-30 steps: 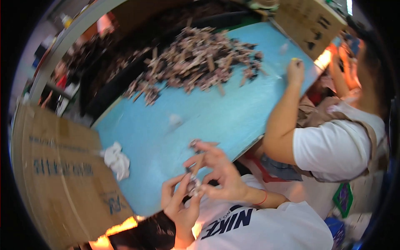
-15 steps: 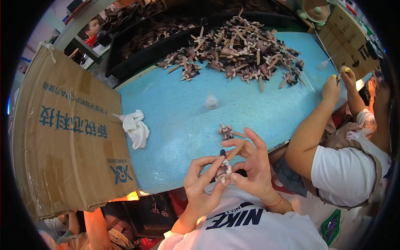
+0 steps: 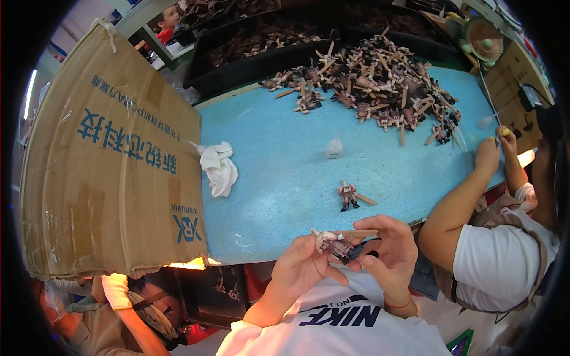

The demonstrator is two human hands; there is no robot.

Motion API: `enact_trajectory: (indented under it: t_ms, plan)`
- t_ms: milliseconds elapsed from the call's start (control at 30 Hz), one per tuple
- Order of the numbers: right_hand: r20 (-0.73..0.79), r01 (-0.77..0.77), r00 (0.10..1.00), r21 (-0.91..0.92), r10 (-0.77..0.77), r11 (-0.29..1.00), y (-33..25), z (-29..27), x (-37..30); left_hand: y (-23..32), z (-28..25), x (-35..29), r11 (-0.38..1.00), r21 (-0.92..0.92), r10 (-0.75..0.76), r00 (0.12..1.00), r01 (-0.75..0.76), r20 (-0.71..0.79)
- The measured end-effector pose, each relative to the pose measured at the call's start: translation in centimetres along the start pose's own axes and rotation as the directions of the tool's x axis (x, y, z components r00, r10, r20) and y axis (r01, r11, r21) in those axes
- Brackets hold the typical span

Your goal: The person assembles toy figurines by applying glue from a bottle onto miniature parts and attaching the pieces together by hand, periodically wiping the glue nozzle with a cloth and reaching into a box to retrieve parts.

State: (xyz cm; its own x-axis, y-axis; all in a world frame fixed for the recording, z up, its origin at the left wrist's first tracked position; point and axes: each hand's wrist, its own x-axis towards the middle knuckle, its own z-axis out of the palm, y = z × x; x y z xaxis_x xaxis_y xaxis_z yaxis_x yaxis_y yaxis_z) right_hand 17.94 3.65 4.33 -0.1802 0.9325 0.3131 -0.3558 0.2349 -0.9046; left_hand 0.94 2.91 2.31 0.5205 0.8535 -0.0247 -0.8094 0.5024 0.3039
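Observation:
My left hand (image 3: 300, 266) and my right hand (image 3: 389, 249) together hold a small brown and tan toy figure (image 3: 333, 243) just over the near edge of the blue table (image 3: 279, 184). My left fingers pinch its pale end; my right fingers curl around its dark body and a thin tan stick. A second small toy figure (image 3: 347, 196) stands on the table a little beyond my hands, with a tan stick (image 3: 366, 199) lying beside it. A big pile of similar figures and sticks (image 3: 380, 89) covers the far right of the table.
A large cardboard box (image 3: 113, 160) stands at the table's left end. A crumpled white cloth (image 3: 218, 167) and a small white wad (image 3: 333, 148) lie on the table. Another person in a white shirt (image 3: 493, 261) sits at my right, hands at the table's right edge. Black trays (image 3: 255, 47) line the far side.
The view has swung so the table looks more level. My hands have stayed together on the toy figure, now lower near the table's edge. One figure stands alone on the table.

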Motion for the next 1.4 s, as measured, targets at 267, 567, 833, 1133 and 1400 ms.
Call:
enact_trajectory:
  t_ms: [267,567,833,1133,1400]
  plan:
    - [-0.026,-0.033,0.999,0.022,0.033,0.999,0.4,0.1,-0.3,-0.3,-0.2,0.2,0.940,-0.331,-0.078,0.996,0.089,0.048]
    - [-0.042,-0.046,0.998,-0.011,0.045,0.999,0.2,0.0,-0.2,0.2,0.1,0.7,0.869,-0.457,-0.195,0.980,0.192,0.041]
    - [-0.043,-0.040,0.998,-0.020,0.039,0.999,-0.1,0.2,-0.1,0.4,-0.5,0.4,0.921,-0.351,-0.178,0.984,0.171,0.012]
    - [-0.051,-0.150,0.988,-0.112,0.145,0.982,-0.2,-0.8,-0.4,1.3,-1.2,0.0,0.966,-0.224,-0.159,0.981,0.132,-0.108]
    - [0.025,-0.139,0.989,-0.172,0.146,0.975,-0.9,0.5,-0.3,17.5,0.5,15.9,0.885,0.053,0.466,0.884,-0.464,-0.040]
